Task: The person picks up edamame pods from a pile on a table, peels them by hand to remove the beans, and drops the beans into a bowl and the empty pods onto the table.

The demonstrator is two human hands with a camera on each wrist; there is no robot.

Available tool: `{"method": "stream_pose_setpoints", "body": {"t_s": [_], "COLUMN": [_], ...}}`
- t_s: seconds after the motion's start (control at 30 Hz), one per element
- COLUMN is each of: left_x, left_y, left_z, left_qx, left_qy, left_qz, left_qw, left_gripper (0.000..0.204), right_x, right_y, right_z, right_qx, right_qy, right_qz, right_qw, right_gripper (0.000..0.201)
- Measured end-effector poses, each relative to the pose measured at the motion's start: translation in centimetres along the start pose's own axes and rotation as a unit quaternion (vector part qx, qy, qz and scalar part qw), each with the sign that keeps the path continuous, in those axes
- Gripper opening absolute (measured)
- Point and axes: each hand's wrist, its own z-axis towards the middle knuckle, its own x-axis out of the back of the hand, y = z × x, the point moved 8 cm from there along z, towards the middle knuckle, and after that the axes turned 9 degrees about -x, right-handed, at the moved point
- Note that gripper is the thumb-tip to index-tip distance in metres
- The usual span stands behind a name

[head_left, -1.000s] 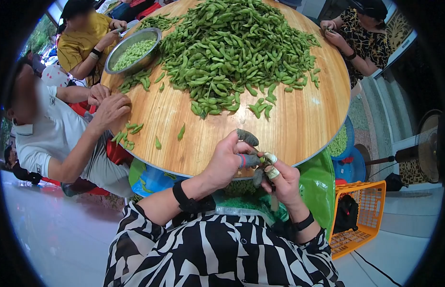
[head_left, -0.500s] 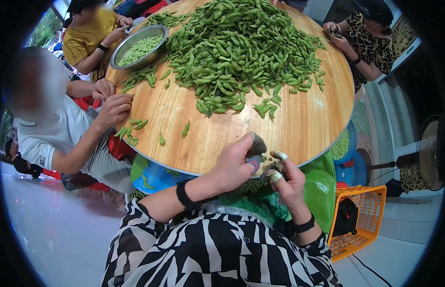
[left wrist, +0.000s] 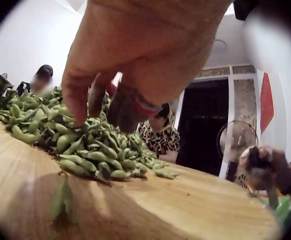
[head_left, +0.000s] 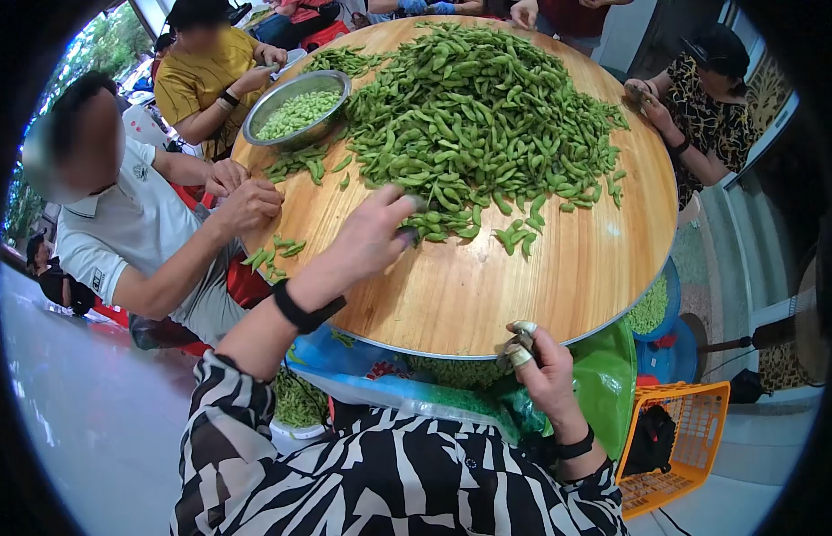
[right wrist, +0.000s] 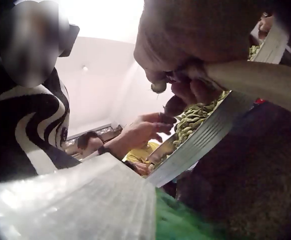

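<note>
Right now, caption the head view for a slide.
Left hand at the heap of green pods on the round wooden table, right hand by its near rim.

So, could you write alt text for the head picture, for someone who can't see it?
A left hand reaches to a big heap of green pods on a round wooden table; the right hand is at the near edge. Around the table are other people; a metal bowl holds beans.

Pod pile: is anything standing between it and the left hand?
Nothing visible: the left hand is at the near left edge of the pod pile, fingers over the pods. The metal bowl sits off to the side.
</note>
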Motion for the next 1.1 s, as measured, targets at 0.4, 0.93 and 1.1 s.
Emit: {"method": "stream_pose_setpoints", "body": {"t_s": [0.4,0.93,1.1], "left_x": [-5.3,-3.5,-9.9], "left_y": [-0.8,6.5,10.1], "left_z": [3.7,1.8,4.2], "left_qx": [0.021,-0.052,-0.044], "left_qy": [-0.051,-0.099,-0.133], "left_qz": [0.084,-0.086,-0.117], "left_qw": [0.995,0.990,0.983], "left_gripper": [0.025,0.023,0.014], "right_x": [-0.5,-1.2,-1.1], "right_y": [-0.3,0.7,0.4], "right_z": [-0.7,-0.3,-0.9], "right_qx": [0.011,-0.050,-0.048], "right_qy": [-0.003,-0.032,-0.013], "right_qz": [-0.030,0.092,0.084], "right_qw": [0.999,0.994,0.995], "right_gripper": [0.026,0.035,0.035]}}
